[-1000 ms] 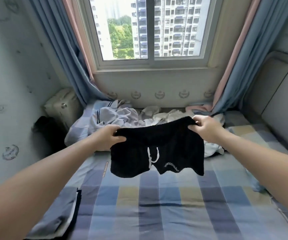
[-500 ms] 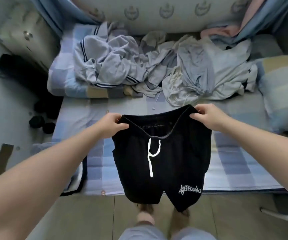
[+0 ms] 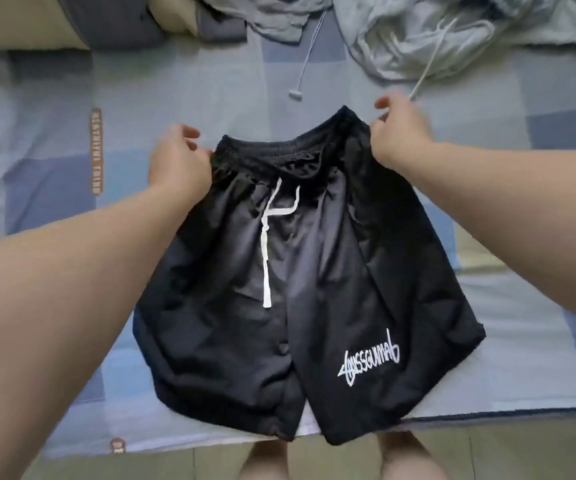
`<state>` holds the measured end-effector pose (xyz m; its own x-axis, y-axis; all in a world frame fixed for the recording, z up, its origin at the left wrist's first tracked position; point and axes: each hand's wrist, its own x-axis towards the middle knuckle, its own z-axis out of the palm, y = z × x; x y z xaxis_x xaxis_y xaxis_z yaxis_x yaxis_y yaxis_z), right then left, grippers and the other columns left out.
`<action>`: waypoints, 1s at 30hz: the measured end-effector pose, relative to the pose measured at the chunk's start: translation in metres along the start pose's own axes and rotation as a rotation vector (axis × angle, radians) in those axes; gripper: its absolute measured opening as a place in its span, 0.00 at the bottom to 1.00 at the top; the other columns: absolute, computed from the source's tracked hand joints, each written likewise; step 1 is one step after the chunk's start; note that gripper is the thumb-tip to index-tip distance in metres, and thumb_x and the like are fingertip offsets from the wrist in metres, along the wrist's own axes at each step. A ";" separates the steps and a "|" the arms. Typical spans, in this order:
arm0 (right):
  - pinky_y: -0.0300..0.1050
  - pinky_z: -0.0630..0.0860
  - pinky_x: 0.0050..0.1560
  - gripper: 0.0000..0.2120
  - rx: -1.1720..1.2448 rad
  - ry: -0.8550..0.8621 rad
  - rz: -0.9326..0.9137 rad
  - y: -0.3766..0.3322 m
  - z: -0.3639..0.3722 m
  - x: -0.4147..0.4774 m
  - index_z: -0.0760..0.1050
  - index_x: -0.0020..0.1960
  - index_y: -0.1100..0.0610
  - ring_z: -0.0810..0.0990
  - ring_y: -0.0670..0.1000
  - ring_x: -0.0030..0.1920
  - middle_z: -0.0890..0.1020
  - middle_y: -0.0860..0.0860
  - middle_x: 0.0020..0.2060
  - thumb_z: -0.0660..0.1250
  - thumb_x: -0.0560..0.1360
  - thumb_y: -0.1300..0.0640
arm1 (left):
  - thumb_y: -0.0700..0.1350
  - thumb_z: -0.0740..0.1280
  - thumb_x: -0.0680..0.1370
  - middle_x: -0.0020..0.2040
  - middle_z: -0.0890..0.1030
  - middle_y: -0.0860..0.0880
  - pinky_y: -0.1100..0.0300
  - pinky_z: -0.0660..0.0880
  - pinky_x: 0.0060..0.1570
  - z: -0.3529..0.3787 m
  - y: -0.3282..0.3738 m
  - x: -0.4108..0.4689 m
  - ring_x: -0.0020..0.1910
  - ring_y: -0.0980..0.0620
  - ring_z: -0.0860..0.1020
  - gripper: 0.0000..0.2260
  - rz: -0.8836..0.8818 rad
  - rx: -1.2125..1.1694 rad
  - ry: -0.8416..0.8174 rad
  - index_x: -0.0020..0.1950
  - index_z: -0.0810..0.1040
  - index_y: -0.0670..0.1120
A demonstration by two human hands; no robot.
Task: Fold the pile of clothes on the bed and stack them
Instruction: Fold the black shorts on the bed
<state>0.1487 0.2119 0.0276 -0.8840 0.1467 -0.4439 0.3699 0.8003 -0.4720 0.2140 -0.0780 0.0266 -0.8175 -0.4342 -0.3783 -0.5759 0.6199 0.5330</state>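
Pinching shorts (image 3: 314, 271) waistband corners | left hand (image 3: 179, 157), right hand (image 3: 400, 129) | arms extended over bed (image 3: 487, 168)

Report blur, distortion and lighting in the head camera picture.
Head view: soft, even light with no glare, and the black shorts show only a faint sheen. The wide-angle lens stretches the edges. The right hand is motion-blurred, the left hand slightly. The grey clothes at the top look soft.

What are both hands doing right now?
Left hand: pinches the left waistband corner of the black shorts.
Right hand: pinches the right waistband corner.
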 end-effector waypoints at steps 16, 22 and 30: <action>0.54 0.65 0.72 0.35 -0.032 -0.279 0.219 0.176 -0.006 -0.105 0.60 0.78 0.54 0.68 0.58 0.72 0.68 0.54 0.73 0.71 0.76 0.48 | 0.50 0.67 0.80 0.65 0.71 0.49 0.47 0.76 0.53 0.115 0.065 -0.104 0.55 0.46 0.75 0.16 0.482 0.265 -0.280 0.67 0.73 0.49; 0.50 0.74 0.48 0.17 -0.061 -0.425 0.294 0.201 0.005 -0.110 0.70 0.58 0.53 0.77 0.55 0.50 0.78 0.50 0.49 0.72 0.74 0.51 | 0.56 0.66 0.80 0.67 0.75 0.46 0.47 0.76 0.57 0.165 0.133 -0.073 0.61 0.44 0.77 0.33 0.270 0.261 -0.433 0.81 0.52 0.55; 0.52 0.78 0.49 0.05 0.033 -0.269 0.381 0.252 -0.002 -0.127 0.78 0.52 0.52 0.80 0.56 0.48 0.82 0.49 0.44 0.65 0.80 0.52 | 0.60 0.63 0.80 0.63 0.77 0.48 0.53 0.71 0.54 0.206 0.168 -0.048 0.59 0.43 0.77 0.29 0.084 0.300 -0.403 0.77 0.59 0.52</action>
<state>0.3535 0.3955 -0.0337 -0.5795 0.2675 -0.7698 0.6665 0.6991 -0.2589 0.1573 0.1812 -0.0216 -0.7607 -0.1243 -0.6370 -0.4335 0.8278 0.3561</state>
